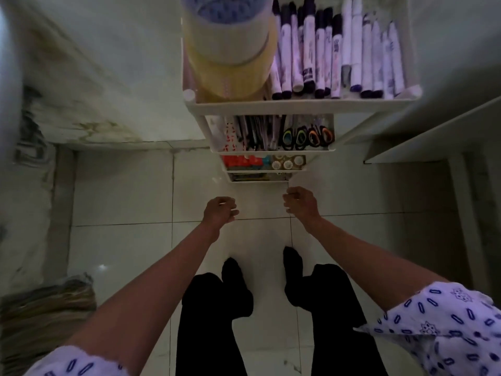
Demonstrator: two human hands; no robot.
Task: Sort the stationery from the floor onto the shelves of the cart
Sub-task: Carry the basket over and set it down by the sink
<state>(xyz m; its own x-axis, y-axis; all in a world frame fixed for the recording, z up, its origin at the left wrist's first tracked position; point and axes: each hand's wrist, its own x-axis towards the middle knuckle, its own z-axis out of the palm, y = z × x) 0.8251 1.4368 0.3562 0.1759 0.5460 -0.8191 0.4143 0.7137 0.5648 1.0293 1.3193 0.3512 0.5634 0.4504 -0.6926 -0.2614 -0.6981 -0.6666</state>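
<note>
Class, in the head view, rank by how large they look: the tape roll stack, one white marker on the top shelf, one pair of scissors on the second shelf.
1. tape roll stack
2. white marker
3. scissors
The top shelf sits nearest the camera, so true sizes stay unsure.

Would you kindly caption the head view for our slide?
Both hands hang loosely curled before a tiered cart stocked with tape rolls, markers and scissors.

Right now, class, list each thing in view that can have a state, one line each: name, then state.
Left hand: fingers loosely curled, holding nothing visible.
Right hand: fingers curled, contents too small to tell.
Tape rolls: stacked on the cart's top shelf.
Markers: lying side by side, capped, top shelf.
Scissors: closed, on the second shelf.
Cart: standing upright, shelves filled.
Floor: no stationery visible on it.
</note>
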